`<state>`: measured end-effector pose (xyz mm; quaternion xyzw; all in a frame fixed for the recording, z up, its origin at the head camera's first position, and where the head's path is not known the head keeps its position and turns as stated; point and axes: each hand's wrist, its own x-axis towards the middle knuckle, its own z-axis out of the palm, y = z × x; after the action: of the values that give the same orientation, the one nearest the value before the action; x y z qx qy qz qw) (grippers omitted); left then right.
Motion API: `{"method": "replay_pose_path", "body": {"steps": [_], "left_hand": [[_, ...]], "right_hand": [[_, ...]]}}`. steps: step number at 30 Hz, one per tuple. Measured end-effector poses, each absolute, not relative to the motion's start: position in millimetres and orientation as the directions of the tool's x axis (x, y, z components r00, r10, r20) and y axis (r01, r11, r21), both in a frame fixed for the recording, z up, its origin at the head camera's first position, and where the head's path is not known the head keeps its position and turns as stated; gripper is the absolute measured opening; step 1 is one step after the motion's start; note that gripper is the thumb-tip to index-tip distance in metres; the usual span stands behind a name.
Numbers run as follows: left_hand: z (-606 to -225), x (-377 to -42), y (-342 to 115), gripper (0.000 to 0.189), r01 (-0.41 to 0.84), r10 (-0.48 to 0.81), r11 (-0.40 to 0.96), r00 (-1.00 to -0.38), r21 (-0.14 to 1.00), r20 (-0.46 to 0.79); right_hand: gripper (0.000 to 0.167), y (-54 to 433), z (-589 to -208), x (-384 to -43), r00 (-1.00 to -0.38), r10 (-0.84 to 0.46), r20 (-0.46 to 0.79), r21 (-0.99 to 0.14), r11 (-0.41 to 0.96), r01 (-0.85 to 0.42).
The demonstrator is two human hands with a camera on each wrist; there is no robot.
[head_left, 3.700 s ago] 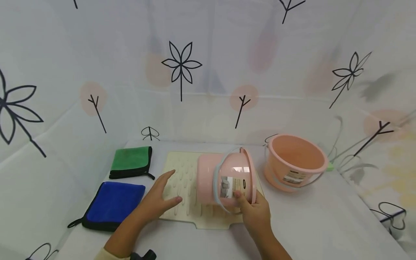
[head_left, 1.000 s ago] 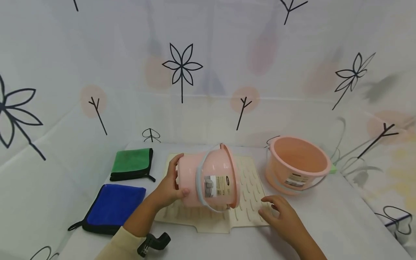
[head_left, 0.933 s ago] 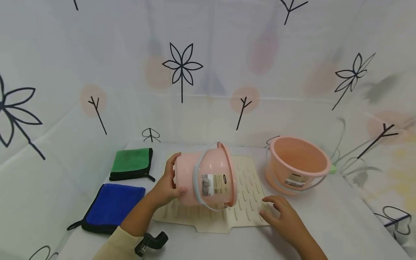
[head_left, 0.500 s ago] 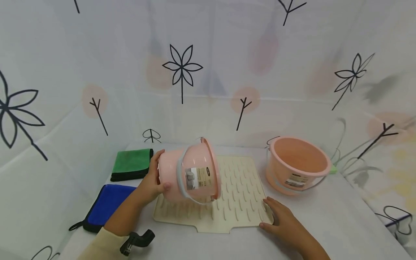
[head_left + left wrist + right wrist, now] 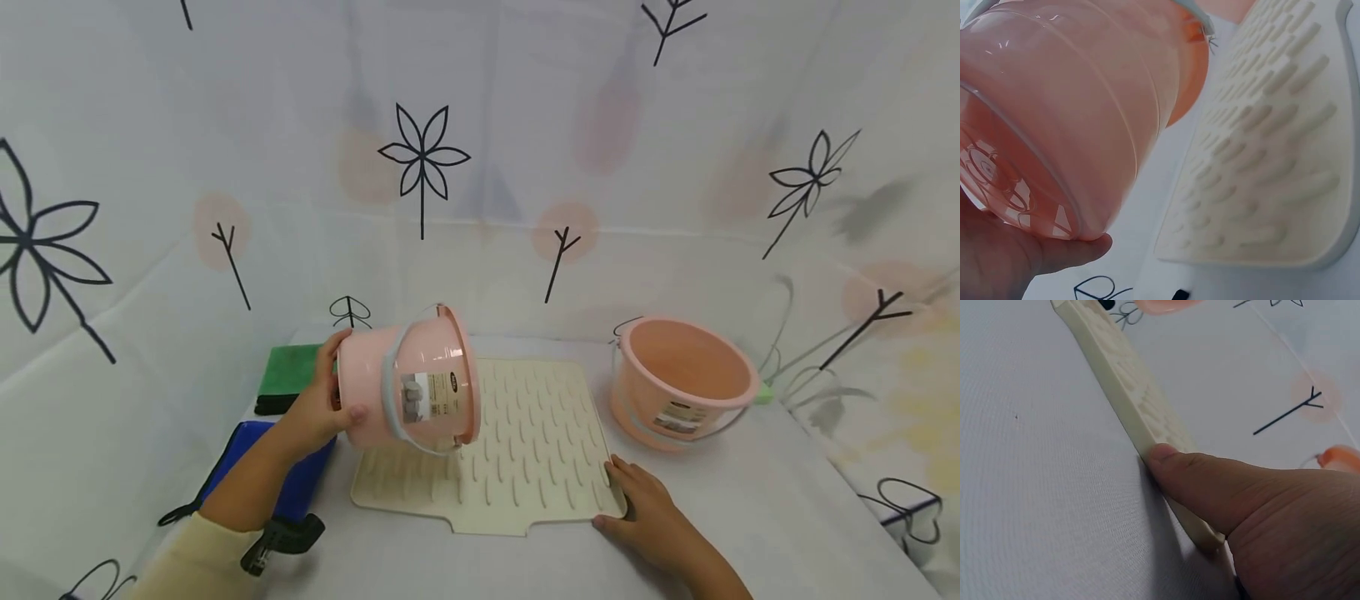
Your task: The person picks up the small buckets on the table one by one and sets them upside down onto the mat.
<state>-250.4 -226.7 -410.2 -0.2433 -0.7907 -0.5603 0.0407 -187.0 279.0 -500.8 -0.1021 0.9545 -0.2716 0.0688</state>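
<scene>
My left hand (image 5: 318,412) grips a pink plastic bucket (image 5: 431,350) by its base. The bucket lies sideways in the air, mouth to the right, grey handle hanging across its labelled side. In the left wrist view, the thumb presses the rim of the bucket's openwork base (image 5: 997,169). Below and to the right lies a cream washboard (image 5: 540,442) with raised curved ridges and a front tab. My right hand (image 5: 652,517) holds its front right corner, fingers along the side edge. The right wrist view shows the thumb (image 5: 1179,462) against the front edge.
A second pink bucket (image 5: 678,417) stands upright at the back right, a small green thing (image 5: 763,394) behind it. On the left lie a green cloth (image 5: 288,367) and a blue cloth (image 5: 232,458), both black-edged and partly behind my left arm. A patterned curtain (image 5: 487,275) hangs behind the table.
The bucket passed from my right hand to my left, then moved left and up off the washboard's middle. My right hand came to the board's front right corner and took hold of it.
</scene>
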Motion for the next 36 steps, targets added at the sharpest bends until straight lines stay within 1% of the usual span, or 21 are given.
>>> {"method": "replay_pose_path", "body": {"steps": [2, 9, 15, 22, 29, 36], "left_hand": [[-407, -248, -232, 0.105, 0.420, 0.324, 0.294, -0.889, 0.858, 0.324], [-389, -242, -249, 0.105, 0.399, 0.297, 0.358, -0.906, 0.844, 0.302], [-374, -239, -264, 0.108, 0.376, 0.281, 0.431, -0.920, 0.820, 0.274], [-363, -235, -269, 0.114, 0.406, 0.287, 0.596, -0.913, 0.693, 0.289], [-355, -233, -263, 0.117, 0.418, 0.293, 0.693, -0.908, 0.587, 0.301], [-344, -227, -245, 0.118, 0.400, 0.306, 0.769, -0.915, 0.498, 0.263]], "right_hand": [[0.101, 279, -501, -186, -0.970, -0.232, -0.075, -0.535, 0.830, -0.157], [0.100, 278, -498, -186, -0.970, -0.232, -0.068, -0.531, 0.832, -0.161], [0.101, 278, -499, -187, -0.971, -0.222, -0.087, -0.533, 0.834, -0.143], [0.100, 277, -500, -187, -0.971, -0.229, -0.072, -0.538, 0.829, -0.156], [0.100, 277, -500, -187, -0.971, -0.225, -0.075, -0.540, 0.828, -0.150], [0.100, 277, -499, -187, -0.971, -0.223, -0.086, -0.538, 0.831, -0.143]]}}
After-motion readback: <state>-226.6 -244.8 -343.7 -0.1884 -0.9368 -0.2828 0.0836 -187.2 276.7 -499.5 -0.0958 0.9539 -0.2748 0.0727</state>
